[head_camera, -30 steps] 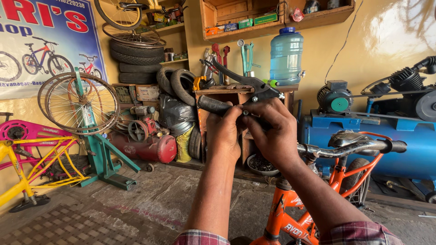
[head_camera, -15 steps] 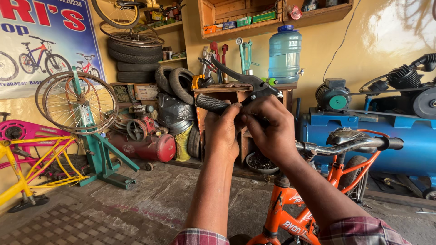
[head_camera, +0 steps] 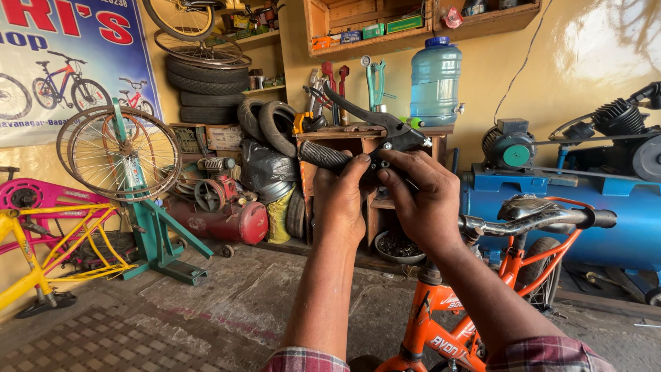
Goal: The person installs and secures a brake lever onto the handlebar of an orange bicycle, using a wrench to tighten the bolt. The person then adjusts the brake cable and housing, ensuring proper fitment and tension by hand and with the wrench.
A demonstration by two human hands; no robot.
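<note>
- Yellow-walled cycle workshop behind, with a bare concrete floor (head_camera: pixel 227 303) below.
- Held up in front of the wooden bench (head_camera: pixel 375 131): a black handlebar grip (head_camera: pixel 323 156) with its brake lever (head_camera: pixel 365 114) angled up and to the left.
- Left hand (head_camera: pixel 342 200) clenched around the bar just right of the grip, thumb pressed on top.
- Right hand (head_camera: pixel 421 200) closed on the lever clamp (head_camera: pixel 399 141), fingertips (head_camera: pixel 385 176) pinching at its underside, touching the left hand's thumb.
- Just right of the hands and lower: an orange bicycle (head_camera: pixel 441 324) with a second handlebar end (head_camera: pixel 592 218) pointing right.
- On the bench: a blue water jug (head_camera: pixel 435 83) and hanging tools (head_camera: pixel 375 83) beside it.
- Left of the bench: stacked tyres (head_camera: pixel 206 86), a red tank (head_camera: pixel 231 220) on the floor, and a spoked wheel (head_camera: pixel 120 153) mounted on a green stand (head_camera: pixel 162 241).
- Further left of the bench: a yellow bicycle frame (head_camera: pixel 48 255) and a pink one (head_camera: pixel 34 196) behind it, under a blue banner (head_camera: pixel 76 62).
- Right of the bench: a blue compressor (head_camera: pixel 551 200) against the wall.
</note>
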